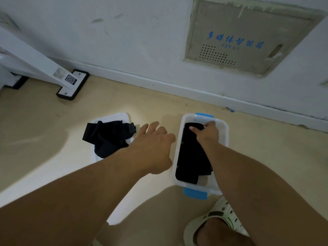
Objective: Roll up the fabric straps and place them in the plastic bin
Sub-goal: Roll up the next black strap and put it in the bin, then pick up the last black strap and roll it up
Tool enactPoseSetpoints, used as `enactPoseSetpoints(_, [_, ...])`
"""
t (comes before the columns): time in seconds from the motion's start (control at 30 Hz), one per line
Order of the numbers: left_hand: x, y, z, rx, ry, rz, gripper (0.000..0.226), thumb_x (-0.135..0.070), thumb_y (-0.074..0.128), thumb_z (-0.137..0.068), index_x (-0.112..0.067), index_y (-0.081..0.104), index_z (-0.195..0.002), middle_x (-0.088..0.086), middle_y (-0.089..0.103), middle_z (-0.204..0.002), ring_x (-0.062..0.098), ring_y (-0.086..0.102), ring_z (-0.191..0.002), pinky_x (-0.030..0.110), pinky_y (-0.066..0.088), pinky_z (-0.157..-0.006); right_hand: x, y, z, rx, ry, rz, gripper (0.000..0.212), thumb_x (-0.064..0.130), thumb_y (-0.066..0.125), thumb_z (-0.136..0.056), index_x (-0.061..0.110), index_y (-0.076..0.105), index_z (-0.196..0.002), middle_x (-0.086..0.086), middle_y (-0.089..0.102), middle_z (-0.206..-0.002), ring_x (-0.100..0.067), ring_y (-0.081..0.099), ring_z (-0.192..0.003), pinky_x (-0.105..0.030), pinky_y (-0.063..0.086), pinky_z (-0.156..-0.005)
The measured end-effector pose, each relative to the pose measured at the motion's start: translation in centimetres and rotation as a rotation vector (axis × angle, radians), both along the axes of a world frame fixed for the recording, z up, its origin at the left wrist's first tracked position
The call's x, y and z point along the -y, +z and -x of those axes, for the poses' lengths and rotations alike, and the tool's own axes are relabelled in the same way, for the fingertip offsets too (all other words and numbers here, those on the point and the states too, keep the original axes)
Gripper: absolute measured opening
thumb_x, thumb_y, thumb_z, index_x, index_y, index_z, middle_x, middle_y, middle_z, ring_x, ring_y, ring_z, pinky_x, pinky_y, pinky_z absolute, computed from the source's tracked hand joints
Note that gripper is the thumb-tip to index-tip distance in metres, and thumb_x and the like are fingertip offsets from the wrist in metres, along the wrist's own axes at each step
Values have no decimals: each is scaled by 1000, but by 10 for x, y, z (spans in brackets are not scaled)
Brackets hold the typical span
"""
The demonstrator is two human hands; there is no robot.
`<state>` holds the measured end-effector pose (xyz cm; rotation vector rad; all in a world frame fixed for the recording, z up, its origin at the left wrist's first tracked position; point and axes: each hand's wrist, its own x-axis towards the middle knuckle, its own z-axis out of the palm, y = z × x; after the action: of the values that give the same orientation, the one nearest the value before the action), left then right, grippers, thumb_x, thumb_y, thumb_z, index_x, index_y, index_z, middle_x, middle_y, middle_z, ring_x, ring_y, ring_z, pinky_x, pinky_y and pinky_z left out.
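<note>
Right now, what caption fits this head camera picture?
Right hand tucks a rolled black strap into the plastic bin; left hand reaches toward loose straps.

A beige floor point(44, 121) runs to a white wall point(142, 41) with a white baseboard point(177, 89) far beyond the fingers. High on the wall, up and right of the fingers, sits a grey metal panel point(248, 36) with blue lettering and a patch of small holes. Far left of the fingers, a white slanted leg point(32, 59) bearing a QR sticker point(70, 79) ends in a black-edged foot plate point(73, 85). Below the fingers, a pale perforated clog point(218, 219) rests on the floor.
</note>
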<state>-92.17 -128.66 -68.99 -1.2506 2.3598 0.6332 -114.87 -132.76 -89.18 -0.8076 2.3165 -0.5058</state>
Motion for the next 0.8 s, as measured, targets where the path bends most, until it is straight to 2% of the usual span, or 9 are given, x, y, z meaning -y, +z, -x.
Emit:
enactPoseSetpoints(0.07, [-1, 0, 2, -3, -10, 0, 66, -38, 63, -97, -29, 35, -156, 3, 31, -164, 27, 0, -159, 47, 2, -127, 1, -1, 1, -215, 120, -75, 64, 62, 70, -84, 11, 52, -117, -9, 56, -112, -29, 55, -105, -42, 47, -86])
enactPoseSetpoints(0.2, [-2, 1, 1, 0, -34, 10, 67, -39, 63, -97, -30, 34, -156, 2, 31, -164, 27, 1, -159, 47, 3, -127, 1, 0, 9, -67, 230, -158, 52, 56, 58, -95, 5, 64, -99, -8, 66, -87, -30, 65, -89, -34, 43, -76])
enactPoseSetpoints(0.33, [1, 5, -9, -4, -19, 7, 68, -42, 64, -97, -32, 33, -157, 1, 30, -166, 26, 1, -159, 46, 4, -127, -16, 12, 18, -54, 160, -30, 21, 32, 53, -104, 16, 66, -102, -7, 68, -107, -26, 61, -93, -37, 49, -90])
enactPoseSetpoints(0.47, [2, 12, -22, -12, 22, 5, 69, -47, 65, -96, -32, 35, -156, 1, 31, -165, 25, 3, -159, 44, 7, -126, -19, 42, 24, -199, 109, 75, 13, 28, 50, -102, 23, 63, -102, -5, 67, -110, -28, 62, -94, -32, 45, -79])
enactPoseSetpoints(0.53, [2, 16, -30, -20, 43, 1, 69, -48, 66, -95, -32, 36, -155, 1, 35, -163, 25, 6, -159, 43, 9, -126, -7, 60, 17, -245, 140, 158, 11, 30, 51, -101, 25, 61, -101, -3, 68, -109, -27, 65, -100, -31, 42, -76])
enactPoseSetpoints(0.6, [0, 20, -40, -41, 77, 13, 68, -49, 66, -94, -32, 39, -154, 1, 41, -158, 25, 11, -158, 42, 14, -124, 7, 78, 1, -236, 210, 259, 11, 31, 52, -101, 25, 61, -98, 1, 68, -102, -24, 65, -96, -30, 41, -73])
enactPoseSetpoints(0.67, [-1, 24, -55, -50, 124, 38, 63, -50, 67, -92, -29, 47, -148, 1, 51, -146, 26, 25, -152, 42, 25, -118, 20, 94, -25, -224, 307, 327, 11, 32, 55, -101, 25, 61, -97, 5, 65, -92, -20, 64, -89, -32, 45, -73])
enactPoseSetpoints(0.73, [0, 26, -76, -39, 176, 60, 48, -48, 68, -90, -25, 59, -131, 0, 59, -114, 28, 44, -131, 40, 36, -100, 29, 105, -61, -202, 419, 351, 10, 33, 56, -100, 25, 61, -97, 8, 63, -88, -17, 61, -86, -33, 48, -77])
enactPoseSetpoints(0.8, [1, 27, -103, -3, 229, 75, 36, -45, 67, -88, -26, 62, -118, -8, 51, -88, 24, 47, -106, 35, 36, -84, 33, 104, -104, -131, 555, 316, 7, 29, 57, -97, 27, 61, -92, 8, 65, -87, -17, 61, -84, -33, 49, -77])
